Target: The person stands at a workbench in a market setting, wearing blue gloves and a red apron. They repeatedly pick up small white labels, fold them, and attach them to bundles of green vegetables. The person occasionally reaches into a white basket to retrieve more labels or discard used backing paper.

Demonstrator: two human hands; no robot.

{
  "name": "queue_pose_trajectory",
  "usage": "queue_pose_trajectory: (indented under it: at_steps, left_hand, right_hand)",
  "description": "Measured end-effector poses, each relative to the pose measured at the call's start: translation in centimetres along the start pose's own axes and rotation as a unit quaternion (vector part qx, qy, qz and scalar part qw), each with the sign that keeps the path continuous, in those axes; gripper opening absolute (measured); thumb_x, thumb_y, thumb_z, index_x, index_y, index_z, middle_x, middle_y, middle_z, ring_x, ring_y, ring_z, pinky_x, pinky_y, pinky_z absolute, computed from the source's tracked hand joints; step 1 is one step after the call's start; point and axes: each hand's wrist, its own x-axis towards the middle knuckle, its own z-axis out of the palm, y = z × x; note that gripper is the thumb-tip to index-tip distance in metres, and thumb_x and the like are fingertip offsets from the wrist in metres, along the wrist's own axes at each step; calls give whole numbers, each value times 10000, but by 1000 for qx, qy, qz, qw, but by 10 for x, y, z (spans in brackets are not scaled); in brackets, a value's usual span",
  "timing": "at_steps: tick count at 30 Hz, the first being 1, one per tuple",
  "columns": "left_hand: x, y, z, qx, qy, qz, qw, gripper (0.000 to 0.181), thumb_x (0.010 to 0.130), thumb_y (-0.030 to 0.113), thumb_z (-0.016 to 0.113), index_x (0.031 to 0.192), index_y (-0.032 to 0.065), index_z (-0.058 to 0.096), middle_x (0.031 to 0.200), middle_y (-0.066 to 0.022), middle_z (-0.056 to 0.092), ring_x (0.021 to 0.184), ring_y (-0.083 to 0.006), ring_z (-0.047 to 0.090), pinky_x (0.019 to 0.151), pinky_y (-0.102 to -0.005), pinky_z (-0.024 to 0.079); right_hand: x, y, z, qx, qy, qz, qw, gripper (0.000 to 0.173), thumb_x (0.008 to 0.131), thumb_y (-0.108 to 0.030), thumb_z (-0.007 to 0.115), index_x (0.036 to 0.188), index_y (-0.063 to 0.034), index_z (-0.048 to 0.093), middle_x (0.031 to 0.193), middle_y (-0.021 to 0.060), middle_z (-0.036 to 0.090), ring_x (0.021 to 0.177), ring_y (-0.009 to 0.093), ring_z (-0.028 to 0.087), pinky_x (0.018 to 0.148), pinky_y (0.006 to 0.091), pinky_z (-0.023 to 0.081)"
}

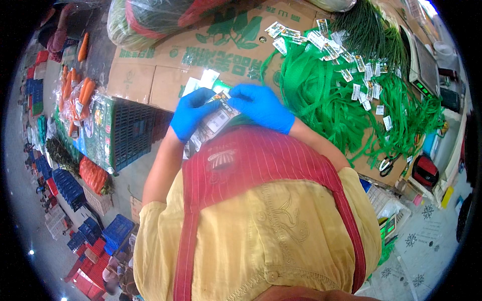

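Note:
My left hand [192,113], in a blue glove, holds a bunch of printed labels [216,120] just in front of the red striped apron [241,161]. My right hand [261,107], gloved the same way, pinches the upper right edge of the front label between thumb and fingers. More white tags [191,85] and a bit of green material [221,87] stick out behind the hands. To the right, a large heap of green mesh net bags [324,105] with barcoded tags spreads over the flattened cardboard [169,82].
Scissors [389,165] lie near the cardboard's right edge. Long thin green vegetables [372,37] and a digital scale [425,67] stand at the back right. A plastic-wrapped vegetable bundle [147,22] lies at the back. Bagged carrots [77,94] and a blue crate [133,128] are on the left.

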Motion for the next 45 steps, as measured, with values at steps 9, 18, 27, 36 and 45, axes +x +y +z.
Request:
queue_pose_trajectory:
  at_steps: [9, 18, 27, 36, 45]
  left_hand:
    - [-11, 1, -5, 98, 44, -12, 994, 235, 805, 162, 706, 947, -17, 651, 839, -37, 648, 750, -84, 575, 655, -235, 464]
    - [-22, -4, -24, 105, 31, -58, 992, 174, 788, 149, 722, 725, 15, 630, 687, 13, 586, 632, -38, 492, 547, -230, 399]
    - [-25, 4, -5, 41, 51, -3, 998, 163, 818, 125, 684, 909, -7, 655, 780, -3, 631, 696, -64, 541, 625, -215, 444]
    - [-25, 6, -7, 123, 84, -49, 988, 175, 762, 147, 740, 779, -5, 655, 697, 4, 602, 623, -51, 519, 551, -231, 421]
    - [-49, 4, -69, 238, 11, -167, 957, 279, 789, 161, 709, 980, -34, 655, 860, -44, 658, 769, -85, 581, 691, -256, 481]
  right_hand:
    - [-7, -4, 9, 23, 62, 32, 997, 156, 834, -148, 653, 903, -8, 647, 740, 82, 590, 641, 106, 513, 590, 284, 437]
    - [-9, -3, 14, 64, 62, 36, 995, 148, 826, -120, 661, 904, 3, 641, 777, 70, 605, 674, 100, 529, 620, 273, 444]
    - [-6, -4, 9, 30, 68, 21, 997, 176, 816, -150, 689, 904, -4, 643, 775, 71, 606, 677, 98, 535, 613, 271, 449]
    - [-6, -9, 7, 26, 58, 21, 998, 165, 818, -142, 685, 902, -7, 640, 752, 76, 594, 661, 106, 531, 608, 274, 447]
    - [0, 7, -11, 10, 137, 19, 990, 141, 847, -139, 652, 904, -20, 603, 788, 100, 591, 677, 125, 547, 624, 297, 459]
